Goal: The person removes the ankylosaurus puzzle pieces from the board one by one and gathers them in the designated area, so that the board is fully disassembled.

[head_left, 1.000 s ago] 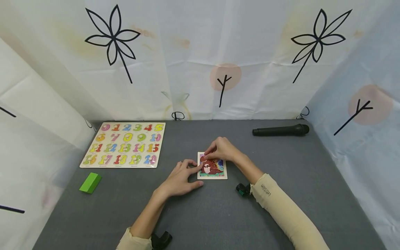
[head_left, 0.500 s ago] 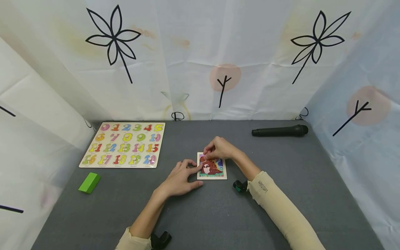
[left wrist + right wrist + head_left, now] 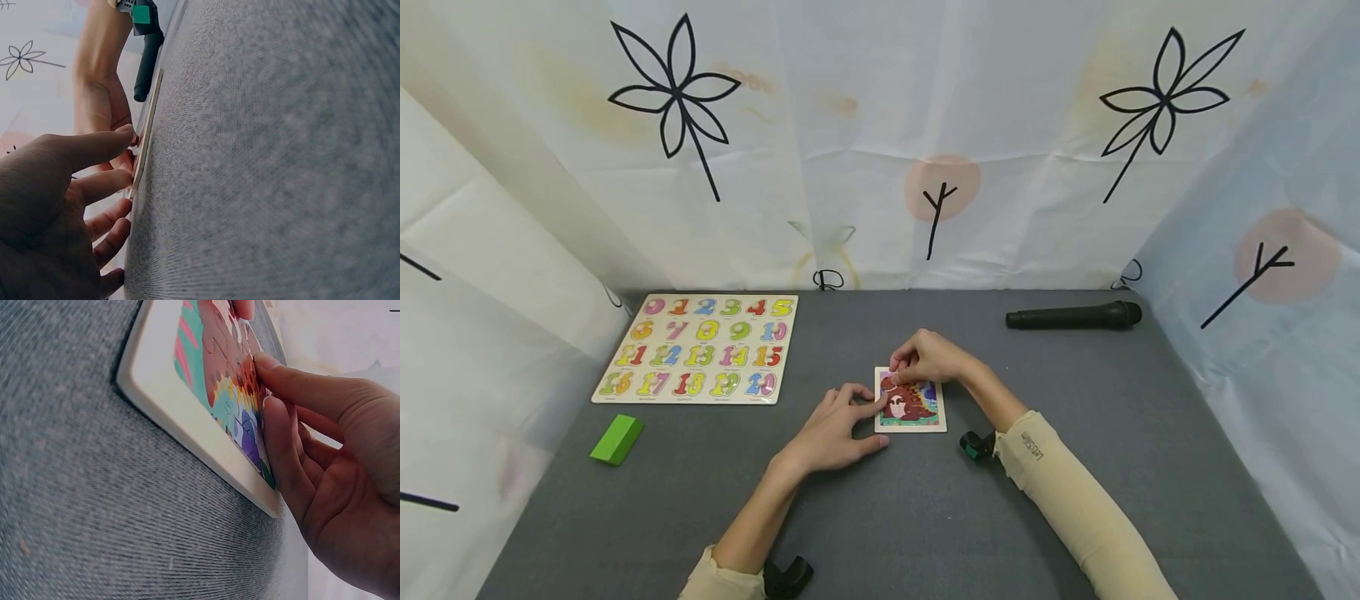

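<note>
A small jigsaw puzzle [image 3: 913,408] with a brown dinosaur picture and a pale frame lies flat on the grey table [image 3: 925,517]. My left hand [image 3: 827,433] rests at its left side, fingers spread, the index fingertip touching the puzzle and the thumb near its lower left corner. Over the upper left part of the picture, my right hand [image 3: 931,358] pinches at a puzzle piece with thumb and index finger. The right wrist view shows the thumb [image 3: 300,381] close against the picture; the fingers largely hide the piece. Seen edge-on in the left wrist view is the board [image 3: 149,128].
A number board [image 3: 688,402] with colourful digits lies at the back left. In front of it sits a green block [image 3: 617,439]. A black microphone [image 3: 1071,316] lies at the back right. Patterned white cloth [image 3: 865,100] walls the table's back and sides.
Both hands stay in nearly the same place at the puzzle. The right forearm has shifted slightly to the left. The other things have not moved.
</note>
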Demonstrator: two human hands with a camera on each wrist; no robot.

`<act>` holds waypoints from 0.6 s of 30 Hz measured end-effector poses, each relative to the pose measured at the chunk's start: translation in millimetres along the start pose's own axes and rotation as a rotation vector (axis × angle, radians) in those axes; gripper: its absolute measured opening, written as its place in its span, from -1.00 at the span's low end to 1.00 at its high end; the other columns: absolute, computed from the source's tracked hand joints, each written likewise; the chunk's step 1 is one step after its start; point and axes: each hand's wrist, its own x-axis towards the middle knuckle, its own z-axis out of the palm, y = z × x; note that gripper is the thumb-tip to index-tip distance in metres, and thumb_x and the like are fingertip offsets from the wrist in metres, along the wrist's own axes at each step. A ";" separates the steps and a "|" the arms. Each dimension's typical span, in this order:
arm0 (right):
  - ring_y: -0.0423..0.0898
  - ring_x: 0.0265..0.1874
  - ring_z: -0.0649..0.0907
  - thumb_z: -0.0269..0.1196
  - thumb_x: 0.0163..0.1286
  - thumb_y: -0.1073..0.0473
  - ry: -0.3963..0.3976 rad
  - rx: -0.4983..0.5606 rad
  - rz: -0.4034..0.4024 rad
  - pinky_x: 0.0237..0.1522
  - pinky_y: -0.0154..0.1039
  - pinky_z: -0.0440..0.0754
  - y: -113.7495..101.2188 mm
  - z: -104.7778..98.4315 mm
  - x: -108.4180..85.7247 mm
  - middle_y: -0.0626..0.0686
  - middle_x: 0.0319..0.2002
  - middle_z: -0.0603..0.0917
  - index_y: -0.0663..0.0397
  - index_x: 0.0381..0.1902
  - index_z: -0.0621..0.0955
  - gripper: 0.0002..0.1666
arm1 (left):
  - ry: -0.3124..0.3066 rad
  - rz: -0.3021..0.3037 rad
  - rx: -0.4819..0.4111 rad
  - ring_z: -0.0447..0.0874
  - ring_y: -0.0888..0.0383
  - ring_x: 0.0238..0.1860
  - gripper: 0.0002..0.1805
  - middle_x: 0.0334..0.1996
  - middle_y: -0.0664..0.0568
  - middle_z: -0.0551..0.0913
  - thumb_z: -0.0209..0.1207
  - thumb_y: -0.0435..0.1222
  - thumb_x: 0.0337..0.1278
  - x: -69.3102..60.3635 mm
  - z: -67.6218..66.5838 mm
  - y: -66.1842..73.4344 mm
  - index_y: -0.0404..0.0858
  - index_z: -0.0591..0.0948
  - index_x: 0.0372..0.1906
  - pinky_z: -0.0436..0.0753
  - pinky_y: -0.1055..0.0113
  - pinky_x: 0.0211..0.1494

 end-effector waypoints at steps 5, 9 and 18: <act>-0.31 -0.54 0.61 0.48 0.44 0.22 0.000 -0.008 0.002 -0.41 -0.41 0.60 -1.1 0.3 -0.8 0.03 -0.40 0.79 0.21 -0.16 0.81 -0.86 | 0.003 -0.006 0.001 0.41 -0.02 0.15 -0.31 0.37 -0.01 0.51 0.41 0.02 0.37 -1.0 -0.1 1.2 0.00 0.57 0.54 0.50 -0.02 0.22; -0.29 -0.48 0.60 0.49 0.43 0.22 -0.001 -0.014 0.007 -0.35 -0.40 0.60 -3.5 0.4 -3.8 0.04 -0.34 0.78 0.21 -0.13 0.80 -0.84 | 0.005 -0.002 0.000 0.42 -0.02 0.15 -0.31 0.37 -0.01 0.51 0.41 0.01 0.37 -1.5 -0.8 1.8 -0.01 0.57 0.54 0.50 -0.02 0.22; -0.27 -0.45 0.56 0.50 0.40 0.20 0.026 -0.118 0.000 -0.30 -0.38 0.55 -6.7 4.2 -8.5 -0.01 -0.27 0.75 0.10 -0.12 0.79 -0.85 | 0.011 0.000 0.001 0.43 -0.02 0.14 -0.32 0.36 -0.02 0.52 0.42 0.01 0.36 -0.7 -1.0 1.3 -0.02 0.59 0.53 0.51 -0.03 0.22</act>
